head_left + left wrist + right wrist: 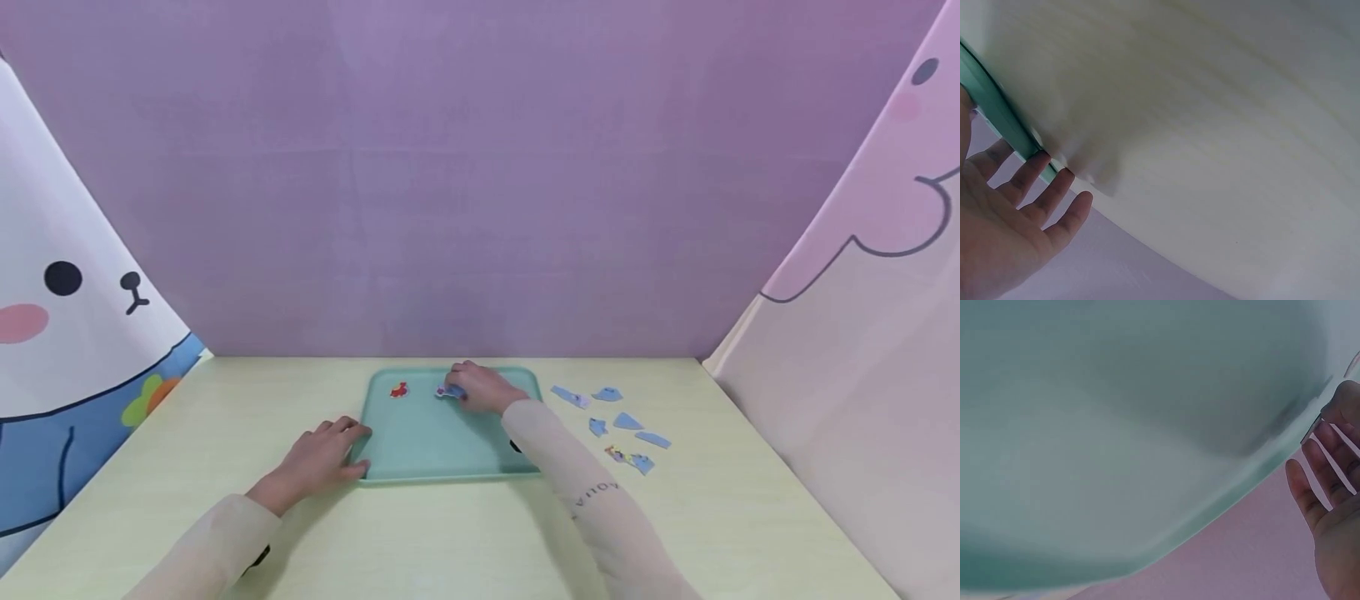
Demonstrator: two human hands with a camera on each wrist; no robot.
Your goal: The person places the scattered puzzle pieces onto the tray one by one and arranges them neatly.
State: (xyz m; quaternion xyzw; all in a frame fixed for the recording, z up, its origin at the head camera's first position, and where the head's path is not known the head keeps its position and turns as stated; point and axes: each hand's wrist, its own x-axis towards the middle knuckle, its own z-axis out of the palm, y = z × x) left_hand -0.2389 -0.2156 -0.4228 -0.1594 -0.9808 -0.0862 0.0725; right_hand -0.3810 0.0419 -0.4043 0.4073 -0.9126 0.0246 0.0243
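Note:
A mint-green tray [427, 454] lies on the table, with a small red cutout piece [399, 390] near its back left corner. Over the tray's back part, my right hand [483, 388] pinches a flat blue puzzle piece [453, 391] with a purple mark. In the right wrist view only the thin edge of that puzzle piece [1311, 430] shows between thumb and fingers. At the tray's left side, my left hand [322, 454] touches the rim. Its fingers [1029, 175] are extended and spread in the left wrist view.
Right of the tray lie several loose blue pieces, among them a triangular one [627, 421], a long strip [653, 439] and a yellow-and-blue one [632, 458]. A purple cloth backdrop [465, 183] stands behind the table [420, 542], with printed cloths at both sides.

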